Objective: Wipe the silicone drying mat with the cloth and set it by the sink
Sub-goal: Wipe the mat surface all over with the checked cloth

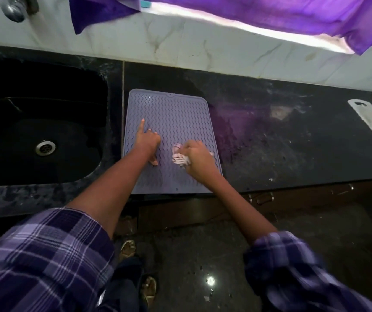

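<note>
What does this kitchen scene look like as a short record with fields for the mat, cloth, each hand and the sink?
mat: grey ribbed silicone mat, flat on the dark counter
cloth: pale, bunched up, on the mat
right hand: gripping the cloth
left hand: pressed on the mat, index finger extended
sink: black basin, just left of the mat

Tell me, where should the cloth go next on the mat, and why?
Probably push the cloth forward toward the wall. The right hand holds it bunched near the mat's front right, the far half looks unwiped, and the left hand presses the mat flat.
</note>
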`<act>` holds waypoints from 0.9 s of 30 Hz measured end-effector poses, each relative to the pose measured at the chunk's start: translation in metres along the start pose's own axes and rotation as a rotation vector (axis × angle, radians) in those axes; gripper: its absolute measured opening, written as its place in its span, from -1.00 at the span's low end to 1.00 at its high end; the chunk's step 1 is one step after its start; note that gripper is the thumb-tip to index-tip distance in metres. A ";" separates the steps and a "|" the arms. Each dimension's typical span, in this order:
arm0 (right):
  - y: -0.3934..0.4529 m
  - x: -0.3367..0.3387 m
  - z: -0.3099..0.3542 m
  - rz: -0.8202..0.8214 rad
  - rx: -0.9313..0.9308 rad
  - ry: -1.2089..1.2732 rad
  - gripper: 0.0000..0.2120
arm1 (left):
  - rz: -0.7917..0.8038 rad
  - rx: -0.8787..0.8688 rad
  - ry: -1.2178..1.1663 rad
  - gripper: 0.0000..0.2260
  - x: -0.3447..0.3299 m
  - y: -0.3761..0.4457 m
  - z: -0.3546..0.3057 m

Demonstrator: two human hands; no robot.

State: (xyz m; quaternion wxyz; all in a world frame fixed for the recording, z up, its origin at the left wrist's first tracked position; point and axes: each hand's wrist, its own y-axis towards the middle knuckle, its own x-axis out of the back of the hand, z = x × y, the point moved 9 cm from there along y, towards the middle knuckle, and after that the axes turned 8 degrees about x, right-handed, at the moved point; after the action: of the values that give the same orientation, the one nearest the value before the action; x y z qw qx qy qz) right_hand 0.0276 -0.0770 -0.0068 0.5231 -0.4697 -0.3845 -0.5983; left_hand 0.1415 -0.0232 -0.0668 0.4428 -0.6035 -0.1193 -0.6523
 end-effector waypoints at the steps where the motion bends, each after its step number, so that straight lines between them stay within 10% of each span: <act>1: 0.003 -0.014 0.011 0.029 0.035 -0.031 -0.69 | 0.006 0.004 0.007 -0.31 0.000 -0.001 0.000; 5: -0.043 -0.080 0.052 0.205 0.264 -0.331 -0.55 | 0.008 0.000 0.013 -0.29 -0.001 0.001 -0.002; 9: -0.055 -0.058 0.019 0.441 0.149 -0.133 -0.71 | 0.014 -0.008 0.004 -0.29 -0.003 -0.001 -0.004; 14: 0.003 -0.003 -0.011 0.125 -0.045 -0.023 -0.73 | 0.017 0.015 -0.003 -0.30 0.001 -0.002 -0.002; 20: -0.055 -0.079 0.015 0.211 0.149 -0.328 -0.44 | 0.010 0.003 0.027 -0.27 -0.005 0.002 -0.002; 27: -0.038 -0.020 -0.019 0.223 -0.050 0.110 -0.88 | 0.004 -0.001 0.077 -0.14 -0.006 0.000 -0.005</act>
State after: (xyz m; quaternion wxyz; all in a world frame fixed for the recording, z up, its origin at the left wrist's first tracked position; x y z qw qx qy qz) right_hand -0.0130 -0.0843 -0.0301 0.5946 -0.4890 -0.2854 -0.5708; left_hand 0.1381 -0.0241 -0.0733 0.4479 -0.5785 -0.1006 -0.6742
